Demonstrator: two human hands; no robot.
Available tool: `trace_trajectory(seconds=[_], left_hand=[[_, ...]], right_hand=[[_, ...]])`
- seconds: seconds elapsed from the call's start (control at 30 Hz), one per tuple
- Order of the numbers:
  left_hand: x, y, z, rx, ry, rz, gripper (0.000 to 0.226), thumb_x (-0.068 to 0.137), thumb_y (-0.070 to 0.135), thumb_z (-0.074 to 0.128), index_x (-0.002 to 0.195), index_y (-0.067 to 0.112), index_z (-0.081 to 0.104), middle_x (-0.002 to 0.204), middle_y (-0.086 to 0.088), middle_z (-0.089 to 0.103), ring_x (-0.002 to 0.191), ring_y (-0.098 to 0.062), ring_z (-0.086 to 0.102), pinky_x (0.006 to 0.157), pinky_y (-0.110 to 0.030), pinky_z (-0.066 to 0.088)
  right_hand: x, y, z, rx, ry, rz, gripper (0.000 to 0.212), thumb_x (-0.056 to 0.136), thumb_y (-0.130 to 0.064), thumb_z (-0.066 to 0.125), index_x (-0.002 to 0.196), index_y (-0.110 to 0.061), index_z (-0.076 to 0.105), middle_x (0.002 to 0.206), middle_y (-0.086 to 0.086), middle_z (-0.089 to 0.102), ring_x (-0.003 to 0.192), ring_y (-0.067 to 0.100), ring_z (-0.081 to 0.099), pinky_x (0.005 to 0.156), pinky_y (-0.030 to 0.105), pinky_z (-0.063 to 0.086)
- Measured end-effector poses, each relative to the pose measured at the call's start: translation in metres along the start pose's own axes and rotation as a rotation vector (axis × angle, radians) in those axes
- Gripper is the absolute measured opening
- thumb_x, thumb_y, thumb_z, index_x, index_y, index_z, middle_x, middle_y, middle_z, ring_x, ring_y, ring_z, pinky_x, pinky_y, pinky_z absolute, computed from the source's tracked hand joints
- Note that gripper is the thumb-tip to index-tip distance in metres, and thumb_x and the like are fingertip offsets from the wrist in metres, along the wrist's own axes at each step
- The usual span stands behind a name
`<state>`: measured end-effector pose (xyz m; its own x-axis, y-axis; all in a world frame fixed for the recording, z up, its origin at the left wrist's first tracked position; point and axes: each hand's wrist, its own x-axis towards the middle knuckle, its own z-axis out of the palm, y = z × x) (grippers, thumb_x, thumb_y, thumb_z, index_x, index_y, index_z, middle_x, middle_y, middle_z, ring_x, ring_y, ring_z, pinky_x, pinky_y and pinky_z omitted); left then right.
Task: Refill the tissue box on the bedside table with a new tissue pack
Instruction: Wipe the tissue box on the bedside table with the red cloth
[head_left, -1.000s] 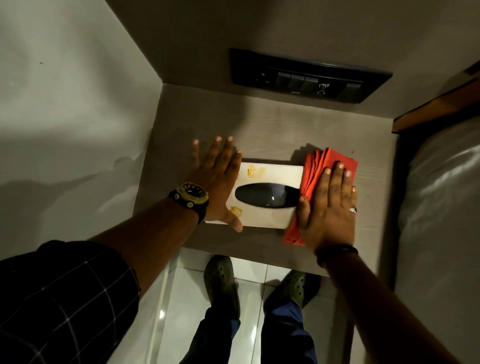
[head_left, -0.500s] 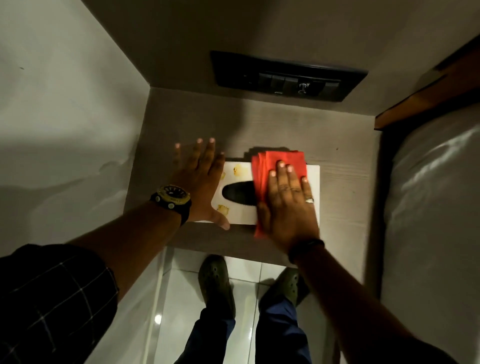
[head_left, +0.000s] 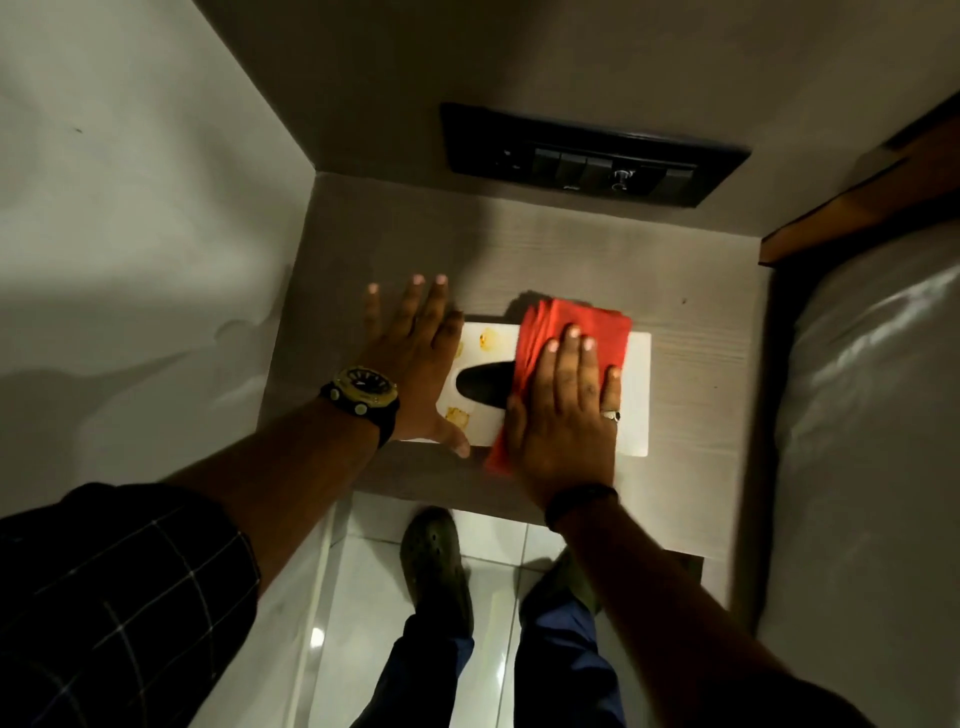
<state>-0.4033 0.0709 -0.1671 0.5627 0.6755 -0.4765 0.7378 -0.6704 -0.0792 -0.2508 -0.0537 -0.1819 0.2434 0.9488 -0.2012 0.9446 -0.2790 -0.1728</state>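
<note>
Hidden under the right hand (head_left: 563, 410) and red cloth (head_left: 571, 332): the right half of the tissue box (head_left: 640, 395) slot. Box's left end covered by the left hand (head_left: 415, 364) (fingertips blurred). Switch panel (head_left: 592, 156) markings too dim to read.

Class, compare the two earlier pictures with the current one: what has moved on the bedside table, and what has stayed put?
The right hand has slid the red cloth leftward, from the table beside the tissue box onto its white top, now partly covering the dark oval opening. Since half a second ago it has barely shifted. The left hand stays flat on the box's left end, steadying it. The box itself has not moved on the bedside table.
</note>
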Motion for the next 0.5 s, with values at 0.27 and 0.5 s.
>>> trace_trajectory(seconds=[0.27,0.5], left_hand=[[0.001,0.0,0.001,0.009,0.0,0.005,0.154,0.031,0.098,0.046,0.147,0.016,-0.013,0.154,-0.012,-0.028,0.143,-0.037,-0.021,0.103,-0.062,-0.02],[0.002,0.001,-0.001,0.005,-0.003,0.008,0.156,0.032,0.098,0.05,0.148,0.013,-0.011,0.157,-0.016,-0.023,0.143,-0.038,-0.021,0.104,-0.064,-0.018]], right_hand=[[-0.003,0.058,-0.001,-0.054,0.011,-0.086,0.07,0.096,-0.051,0.025,0.152,-0.009,0.018,0.159,0.018,0.014,0.148,0.032,0.008,0.119,0.052,0.01],[-0.002,0.029,0.001,-0.034,0.05,0.138,0.064,0.097,-0.052,0.025,0.153,-0.019,0.021,0.159,0.021,0.015,0.147,0.039,0.009,0.115,0.059,0.003]])
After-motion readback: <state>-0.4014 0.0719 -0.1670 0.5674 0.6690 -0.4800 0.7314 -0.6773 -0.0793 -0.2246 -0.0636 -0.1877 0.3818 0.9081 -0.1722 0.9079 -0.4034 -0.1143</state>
